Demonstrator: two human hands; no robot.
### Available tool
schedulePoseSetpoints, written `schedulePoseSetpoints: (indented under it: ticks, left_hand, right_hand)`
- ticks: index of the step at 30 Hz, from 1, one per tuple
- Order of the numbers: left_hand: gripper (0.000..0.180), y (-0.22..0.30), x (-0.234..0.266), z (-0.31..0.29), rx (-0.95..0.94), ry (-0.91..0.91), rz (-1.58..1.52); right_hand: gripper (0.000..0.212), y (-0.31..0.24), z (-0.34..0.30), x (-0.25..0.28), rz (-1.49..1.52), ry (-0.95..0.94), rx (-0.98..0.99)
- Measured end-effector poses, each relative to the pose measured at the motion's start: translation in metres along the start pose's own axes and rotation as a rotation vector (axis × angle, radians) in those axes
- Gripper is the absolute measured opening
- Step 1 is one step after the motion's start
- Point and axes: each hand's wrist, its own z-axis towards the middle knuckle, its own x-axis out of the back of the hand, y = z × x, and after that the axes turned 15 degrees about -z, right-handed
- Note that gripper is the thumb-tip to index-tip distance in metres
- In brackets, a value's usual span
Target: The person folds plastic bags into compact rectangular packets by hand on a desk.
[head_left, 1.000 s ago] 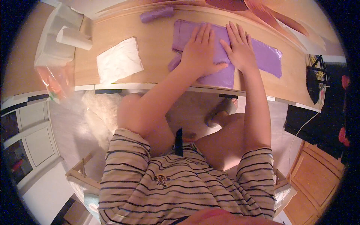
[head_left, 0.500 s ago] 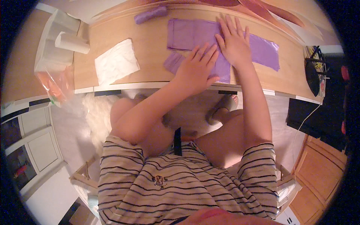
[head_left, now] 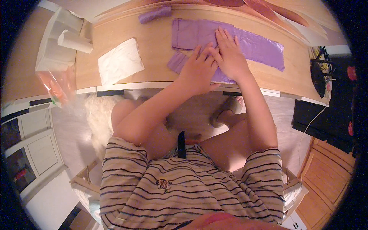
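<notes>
Seated at a light wooden table [head_left: 153, 65], viewed from above. Left hand [head_left: 197, 71] flat on the near-left part of a purple plastic bag [head_left: 257, 46], palm down, fingers spread and pointing up-right, gripping nothing. Right hand [head_left: 230, 57] likewise flat and open on the bag's middle, fingers together, pointing away from the body; fingertips of the left touching or just beside the right's thumb side, exact contact hard to tell. Bag lying flattened across the table's centre-right, long axis left to right, a folded-over flap [head_left: 178, 61] sticking out at the lower left under the left hand, right end reaching toward the table's far right. Near edge of the bag close to the table's front edge below the right wrist. Small rolled purple bundle [head_left: 155, 13] at the table's far edge, up-left of the bag, well apart from both hands. White folded sheet [head_left: 120, 61] left of the bag, lying flat, untouched. White roll [head_left: 74, 41] lying on its side on a white stand [head_left: 51, 42] past the table's left end. Clear bag with orange contents [head_left: 55, 84] hanging near the left front corner. Striped shirt [head_left: 184, 191] in the lower picture, bare knees under the table edge, slippered foot [head_left: 226, 111] on the floor below.
</notes>
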Motion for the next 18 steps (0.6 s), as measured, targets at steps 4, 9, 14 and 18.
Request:
schedulePoseSetpoints:
  ticks: [4, 9, 14, 18]
  left_hand:
    - [0.089, 0.003, 0.005, 0.001, 0.026, -0.012, -0.011]
    - [0.089, 0.006, 0.012, -0.002, 0.001, 0.04, 0.027]
    - [0.082, 0.008, 0.022, -0.006, -0.066, 0.004, 0.118]
    - [0.06, 0.002, 0.015, -0.015, -0.141, 0.03, 0.117]
  right_hand:
    - [0.065, 0.014, -0.002, -0.001, -0.045, -0.005, 0.015]
    - [0.053, 0.027, -0.007, 0.026, 0.09, 0.131, 0.037]
    - [0.046, 0.042, -0.036, 0.059, 0.174, 0.087, 0.078]
    - [0.045, 0.036, -0.056, 0.076, 0.235, -0.14, 0.17]
